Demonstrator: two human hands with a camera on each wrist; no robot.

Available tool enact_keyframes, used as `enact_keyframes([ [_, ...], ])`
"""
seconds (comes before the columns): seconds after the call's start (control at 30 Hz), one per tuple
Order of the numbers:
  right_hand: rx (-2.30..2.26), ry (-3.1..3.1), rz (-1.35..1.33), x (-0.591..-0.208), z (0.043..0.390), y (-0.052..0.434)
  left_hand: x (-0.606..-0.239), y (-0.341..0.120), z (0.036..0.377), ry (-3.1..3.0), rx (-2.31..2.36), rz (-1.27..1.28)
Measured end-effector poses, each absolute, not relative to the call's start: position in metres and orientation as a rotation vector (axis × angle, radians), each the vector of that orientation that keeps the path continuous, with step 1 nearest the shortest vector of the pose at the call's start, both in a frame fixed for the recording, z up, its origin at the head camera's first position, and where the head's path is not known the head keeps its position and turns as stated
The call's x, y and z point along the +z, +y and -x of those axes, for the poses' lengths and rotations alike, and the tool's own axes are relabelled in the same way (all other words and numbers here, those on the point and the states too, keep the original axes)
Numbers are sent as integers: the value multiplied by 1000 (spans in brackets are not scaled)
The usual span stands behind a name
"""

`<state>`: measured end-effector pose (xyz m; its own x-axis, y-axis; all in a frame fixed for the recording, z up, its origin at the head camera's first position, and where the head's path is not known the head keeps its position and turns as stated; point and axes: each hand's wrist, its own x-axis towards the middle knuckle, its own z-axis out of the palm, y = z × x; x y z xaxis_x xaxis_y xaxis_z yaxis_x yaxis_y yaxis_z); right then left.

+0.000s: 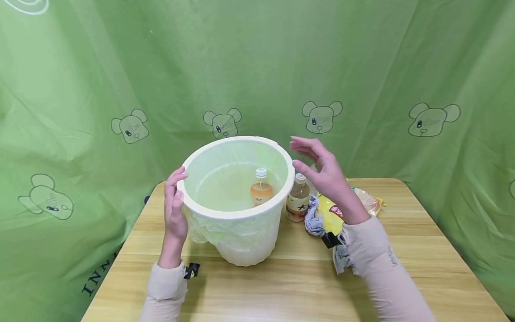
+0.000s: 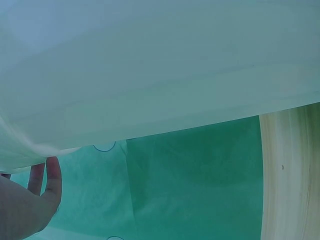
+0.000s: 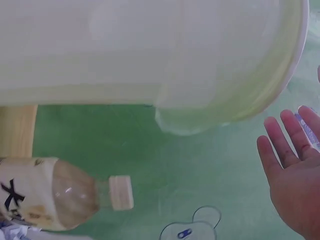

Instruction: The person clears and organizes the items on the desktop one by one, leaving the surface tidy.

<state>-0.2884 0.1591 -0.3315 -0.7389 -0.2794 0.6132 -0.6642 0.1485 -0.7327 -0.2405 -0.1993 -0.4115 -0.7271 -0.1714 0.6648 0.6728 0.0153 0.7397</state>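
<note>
A white bucket stands on the table, a thin pale-green plastic bag lining it and hanging over its outside. Inside it, a drink bottle with an orange label and white cap stands near the right wall. My left hand touches the left side of the rim with extended fingers; fingertips meet the rim's edge in the left wrist view. Beside the right rim my right hand is raised, fingers spread and holding nothing. In the right wrist view, its palm faces the bucket with a gap.
Right of the bucket stands a second drink bottle with a cream label. Crumpled newspaper and a yellow package lie beside it, partly behind my right arm. The wooden table ends near a green curtain.
</note>
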Motion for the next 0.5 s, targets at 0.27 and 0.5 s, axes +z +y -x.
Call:
enact_keyframes([
  [0.27,1665,-2178,-701,-349,297,178,-410,-200,241,-1695,-1777,504],
  [0.5,1701,-2274,-593,-376,313,191,-410,-198,239,-1689,-1794,516],
])
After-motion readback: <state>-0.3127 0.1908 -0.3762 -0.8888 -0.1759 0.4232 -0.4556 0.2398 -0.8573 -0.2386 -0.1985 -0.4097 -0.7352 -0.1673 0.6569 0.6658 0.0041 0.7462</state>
